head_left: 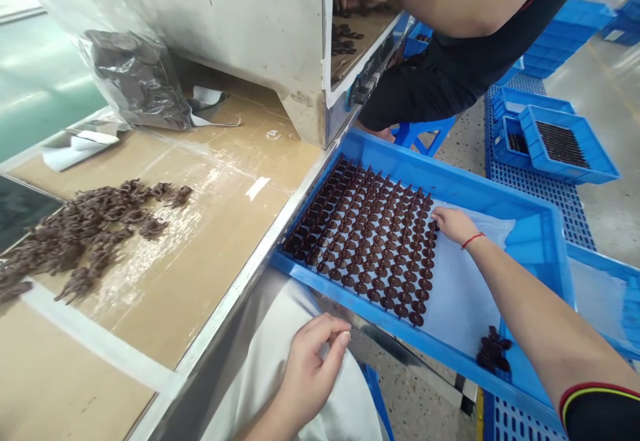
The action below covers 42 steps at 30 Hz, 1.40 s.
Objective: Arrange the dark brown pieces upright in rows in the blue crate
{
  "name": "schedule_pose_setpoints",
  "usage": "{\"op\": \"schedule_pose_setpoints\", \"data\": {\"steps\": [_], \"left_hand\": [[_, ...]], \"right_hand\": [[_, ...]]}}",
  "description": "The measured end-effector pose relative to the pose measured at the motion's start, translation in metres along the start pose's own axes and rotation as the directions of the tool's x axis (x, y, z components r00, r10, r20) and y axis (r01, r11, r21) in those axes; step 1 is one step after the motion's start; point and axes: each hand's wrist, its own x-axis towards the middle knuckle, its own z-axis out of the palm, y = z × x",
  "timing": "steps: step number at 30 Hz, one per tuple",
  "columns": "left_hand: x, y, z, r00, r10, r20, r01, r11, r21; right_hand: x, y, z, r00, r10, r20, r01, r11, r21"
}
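My right grip [453, 224] sits loosely curled right at the edge of the tight chocolate rows [365, 238] in the blue tray [425, 164], hold unclear; left grip [313, 368] half-open, empty, above white cloth [260, 334].

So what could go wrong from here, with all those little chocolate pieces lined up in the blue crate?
The right hand is on the paper sheet right beside the rows of chocolate pieces, so a slip might knock some out of line. Bare fingers could also mark the chocolate. The loose clump in the corner of the blue crate might get bumped into the rows too.
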Motion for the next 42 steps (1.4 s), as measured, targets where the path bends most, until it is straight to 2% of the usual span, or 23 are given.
{"op": "schedule_pose_setpoints", "data": {"steps": [7,12,14,16,19,21,24,28,31,34,38,42], "left_hand": [[-0.002,0.0,0.001,1.0,0.0,-0.011,0.0,1.0,0.014],[0.0,0.0,0.0,1.0,-0.004,0.001,0.004,1.0,0.006],[0.001,0.0,-0.001,1.0,0.012,-0.003,-0.012,1.0,0.003],[0.003,-0.001,-0.001,1.0,0.029,-0.004,-0.029,1.0,0.004],[0.005,-0.002,-0.001,0.999,0.044,0.009,-0.044,0.999,0.007],[0.006,-0.003,0.0,0.999,0.045,0.016,-0.045,0.999,0.009],[0.006,-0.003,0.001,0.999,0.04,0.017,-0.04,0.999,0.018],[0.005,-0.001,0.002,0.999,0.035,0.013,-0.035,0.999,0.025],[0.004,-0.001,0.002,0.999,0.04,0.012,-0.041,0.999,0.028],[0.003,0.0,0.002,0.999,0.042,0.02,-0.042,0.999,0.028],[0.002,-0.001,0.001,0.999,0.032,0.023,-0.033,0.999,0.032],[0.003,-0.001,0.0,0.999,0.033,0.006,-0.033,0.999,0.032]], "right_hand": [[0.001,-0.007,-0.004,1.0,-0.005,-0.003,0.005,1.0,0.006],[-0.014,0.004,-0.015,0.995,0.101,-0.009,-0.101,0.995,-0.011],[-0.034,0.014,-0.019,0.992,0.121,0.046,-0.12,0.992,-0.025],[-0.064,0.024,-0.02,0.981,0.097,0.17,-0.093,0.995,-0.029],[-0.118,0.032,-0.014,0.917,0.042,0.396,-0.035,0.999,-0.024],[-0.151,0.032,-0.005,0.87,0.033,0.491,-0.02,0.999,-0.032],[-0.187,0.026,0.011,0.828,0.047,0.559,-0.023,0.999,-0.049],[-0.209,0.017,0.033,0.801,0.105,0.589,-0.069,0.994,-0.084],[-0.21,0.016,0.042,0.809,0.109,0.578,-0.107,0.994,-0.037],[-0.195,0.02,0.041,0.844,0.043,0.534,-0.121,0.986,0.113],[-0.155,0.026,0.034,0.914,0.015,0.405,-0.138,0.951,0.276],[-0.125,0.026,0.029,0.968,0.113,0.225,-0.167,0.957,0.238]]}}
